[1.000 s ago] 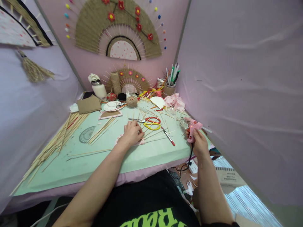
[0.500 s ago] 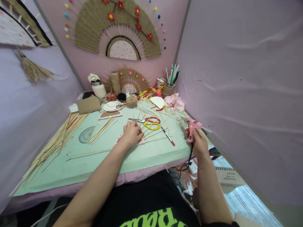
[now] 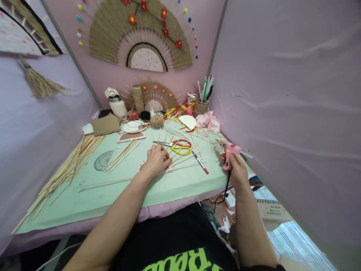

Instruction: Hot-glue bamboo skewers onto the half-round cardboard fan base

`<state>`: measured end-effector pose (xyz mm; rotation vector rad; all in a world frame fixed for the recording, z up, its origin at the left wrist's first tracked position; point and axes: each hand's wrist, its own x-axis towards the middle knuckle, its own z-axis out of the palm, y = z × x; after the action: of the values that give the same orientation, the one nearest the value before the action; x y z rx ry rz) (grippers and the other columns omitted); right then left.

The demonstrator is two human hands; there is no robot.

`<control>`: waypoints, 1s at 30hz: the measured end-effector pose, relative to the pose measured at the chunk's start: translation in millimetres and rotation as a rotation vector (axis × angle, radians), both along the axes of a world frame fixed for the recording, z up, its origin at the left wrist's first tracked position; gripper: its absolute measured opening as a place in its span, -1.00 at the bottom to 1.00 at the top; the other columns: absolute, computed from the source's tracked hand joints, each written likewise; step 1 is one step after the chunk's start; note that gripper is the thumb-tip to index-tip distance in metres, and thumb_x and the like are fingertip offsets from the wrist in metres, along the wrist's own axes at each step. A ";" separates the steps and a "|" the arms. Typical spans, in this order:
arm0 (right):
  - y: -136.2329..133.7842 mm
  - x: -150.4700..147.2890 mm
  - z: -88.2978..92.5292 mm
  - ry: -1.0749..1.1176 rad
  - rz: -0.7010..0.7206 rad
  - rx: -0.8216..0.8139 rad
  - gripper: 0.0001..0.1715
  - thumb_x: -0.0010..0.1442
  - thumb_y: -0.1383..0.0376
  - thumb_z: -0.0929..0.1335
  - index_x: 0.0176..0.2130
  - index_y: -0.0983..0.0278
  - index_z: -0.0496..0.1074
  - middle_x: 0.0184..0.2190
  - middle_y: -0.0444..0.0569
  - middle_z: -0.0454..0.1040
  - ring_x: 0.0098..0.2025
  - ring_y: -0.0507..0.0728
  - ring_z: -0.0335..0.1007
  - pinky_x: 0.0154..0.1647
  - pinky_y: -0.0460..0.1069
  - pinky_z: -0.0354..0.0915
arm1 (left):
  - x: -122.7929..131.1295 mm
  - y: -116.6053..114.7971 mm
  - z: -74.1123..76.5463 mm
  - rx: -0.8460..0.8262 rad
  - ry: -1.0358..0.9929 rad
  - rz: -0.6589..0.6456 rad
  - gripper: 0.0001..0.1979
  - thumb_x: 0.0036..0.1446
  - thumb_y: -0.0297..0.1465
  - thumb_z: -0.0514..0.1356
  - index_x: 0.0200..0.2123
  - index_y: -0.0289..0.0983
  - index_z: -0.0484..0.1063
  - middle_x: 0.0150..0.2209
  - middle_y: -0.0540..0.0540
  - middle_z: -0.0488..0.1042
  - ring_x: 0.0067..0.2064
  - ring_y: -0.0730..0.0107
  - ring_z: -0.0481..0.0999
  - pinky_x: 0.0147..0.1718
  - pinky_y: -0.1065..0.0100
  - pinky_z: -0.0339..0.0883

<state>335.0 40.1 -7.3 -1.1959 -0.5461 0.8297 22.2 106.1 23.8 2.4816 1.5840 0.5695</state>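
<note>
My left hand (image 3: 156,159) rests knuckles-up on a small pink patterned card piece (image 3: 168,170) near the middle of the green cutting mat (image 3: 118,188). Its fingers are curled and pressing thin wooden sticks (image 3: 184,160) that fan out to the right. My right hand (image 3: 237,169) is at the table's right edge, closed round a pink glue gun (image 3: 229,152) whose nozzle points left and whose red light is on. A black cord (image 3: 225,188) hangs down from the gun.
Red-and-yellow scissors (image 3: 180,146) and a red pen (image 3: 200,162) lie between my hands. Long sticks (image 3: 67,167) are piled along the left edge. A twine ball (image 3: 157,120), white bottle (image 3: 117,103), pen cup (image 3: 201,105) and woven fan (image 3: 153,96) stand at the back. Fabric walls close in both sides.
</note>
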 end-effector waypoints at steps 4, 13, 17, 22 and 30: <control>0.3 1.4 -2.1 -0.027 0.015 0.010 -0.39 -0.24 -0.12 0.57 -0.32 0.24 0.51 -0.43 -0.12 0.55 -0.44 0.02 0.46 -0.49 -0.12 0.35 | 0.2 -0.5 3.5 0.011 -0.042 0.011 -0.82 0.18 -0.27 0.20 -0.39 -0.20 0.55 -0.15 -0.16 0.41 -0.02 0.09 0.31 -0.07 0.10 0.21; -0.4 1.1 -1.3 -0.011 0.004 -0.001 -0.43 -0.24 -0.09 0.58 -0.34 0.24 0.53 -0.42 -0.12 0.56 -0.43 0.02 0.44 -0.49 -0.12 0.34 | -17.5 9.4 13.0 0.089 -0.336 0.236 -0.83 0.21 -0.33 0.17 -0.30 -0.21 0.57 -0.17 -0.13 0.44 -0.01 0.12 0.35 0.04 0.11 0.23; 0.0 1.6 -1.7 0.006 0.004 0.003 -0.43 -0.25 -0.07 0.59 -0.34 0.23 0.54 -0.41 -0.14 0.55 -0.41 0.01 0.44 -0.45 -0.12 0.35 | -26.4 12.5 12.6 0.011 -0.347 0.189 -0.88 0.15 -0.36 0.23 -0.34 -0.20 0.60 -0.20 -0.10 0.43 -0.03 0.15 0.37 0.08 0.10 0.20; 0.7 2.5 -4.1 -0.022 0.005 0.002 -0.44 -0.22 -0.09 0.57 -0.33 0.23 0.53 -0.44 -0.14 0.54 -0.41 0.04 0.44 -0.47 -0.11 0.33 | -35.2 12.9 12.7 -0.069 -0.325 0.111 -0.91 0.12 -0.37 0.27 -0.36 -0.16 0.62 -0.21 -0.07 0.42 -0.04 0.18 0.37 0.08 0.12 0.20; 0.8 3.7 -5.8 -0.050 0.008 -0.017 -0.39 -0.23 -0.14 0.56 -0.33 0.24 0.53 -0.46 -0.13 0.54 -0.41 0.04 0.44 -0.51 -0.12 0.29 | -36.3 10.2 12.0 -0.109 -0.214 0.031 -0.88 0.14 -0.36 0.27 -0.30 -0.13 0.65 -0.15 -0.08 0.40 -0.02 0.17 0.35 0.08 0.12 0.19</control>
<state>338.8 40.9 -13.1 -1.2336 -0.5855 0.8148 -14.1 116.3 35.8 2.2379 1.5300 0.7069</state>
